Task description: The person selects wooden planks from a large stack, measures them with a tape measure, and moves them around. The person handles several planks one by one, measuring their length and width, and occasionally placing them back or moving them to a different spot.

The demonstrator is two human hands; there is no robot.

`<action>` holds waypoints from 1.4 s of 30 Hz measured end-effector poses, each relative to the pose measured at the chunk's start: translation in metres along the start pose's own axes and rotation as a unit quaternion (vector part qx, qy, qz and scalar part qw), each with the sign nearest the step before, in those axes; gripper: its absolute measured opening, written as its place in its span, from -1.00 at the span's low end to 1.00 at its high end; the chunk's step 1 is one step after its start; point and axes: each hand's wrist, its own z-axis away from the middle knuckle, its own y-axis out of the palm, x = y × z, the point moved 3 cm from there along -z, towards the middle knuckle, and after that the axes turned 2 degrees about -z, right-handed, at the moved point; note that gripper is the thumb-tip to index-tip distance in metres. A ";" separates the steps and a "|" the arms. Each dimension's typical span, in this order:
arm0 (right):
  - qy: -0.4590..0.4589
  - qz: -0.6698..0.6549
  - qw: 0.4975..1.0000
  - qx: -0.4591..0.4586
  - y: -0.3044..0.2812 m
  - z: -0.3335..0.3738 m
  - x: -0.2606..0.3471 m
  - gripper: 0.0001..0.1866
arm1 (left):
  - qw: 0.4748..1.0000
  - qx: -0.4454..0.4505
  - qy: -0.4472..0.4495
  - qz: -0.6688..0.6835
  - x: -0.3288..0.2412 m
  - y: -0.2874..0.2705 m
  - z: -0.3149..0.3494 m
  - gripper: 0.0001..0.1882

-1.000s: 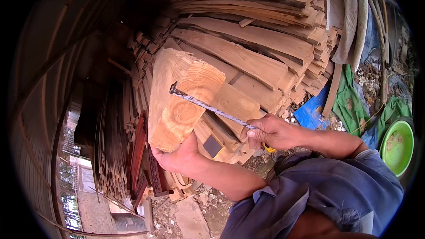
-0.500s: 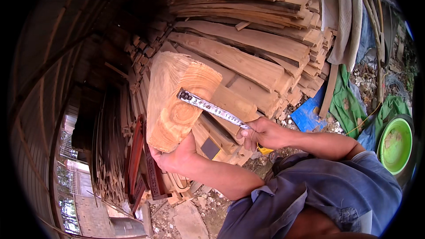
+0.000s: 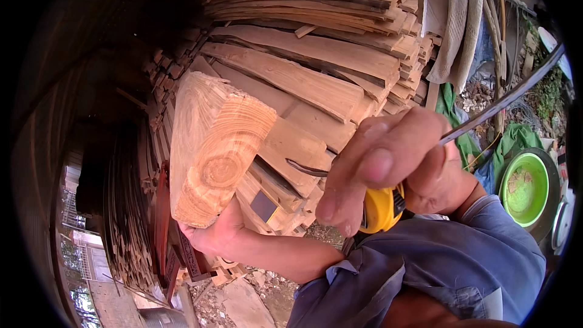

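My left hand (image 3: 218,231) grips the lower end of a thick squared timber (image 3: 228,152). The timber's cut face, with growth rings and a round knot, is turned toward me. My right hand (image 3: 388,167), close to the camera, is closed around a yellow tape measure (image 3: 381,209), whose case shows below the fingers. A narrow dark strip (image 3: 504,102) juts from this hand to the upper right, and a thin curved end (image 3: 303,168) sticks out on its left side. I cannot tell if these are the tape's blade seen edge-on. Neither touches the timber's face.
Stacked planks (image 3: 303,67) fill the space beyond the timber. Dark thin slats (image 3: 124,212) and reddish carved pieces (image 3: 191,258) stand at the left. A green basin (image 3: 525,188) lies at the right near green cloth (image 3: 516,140). Rubble covers the ground.
The tape's blade lay across the timber's end face; it is off it now. My right hand has risen toward the camera, bringing the yellow case into fuller view. My left hand still holds the timber.
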 end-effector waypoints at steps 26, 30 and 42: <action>0.230 -0.061 0.971 -0.009 -0.008 0.036 -0.100 -0.59 | 0.997 0.055 0.054 -0.016 -0.022 0.009 0.039 -0.30; 0.311 0.060 0.948 -0.036 -0.029 0.049 -0.122 -0.57 | 0.997 0.005 0.072 -0.037 0.009 0.022 0.046 -0.31; 0.333 0.160 0.929 0.002 -0.034 0.041 -0.127 -0.55 | 0.995 -0.010 0.090 -0.047 0.012 0.012 0.022 -0.37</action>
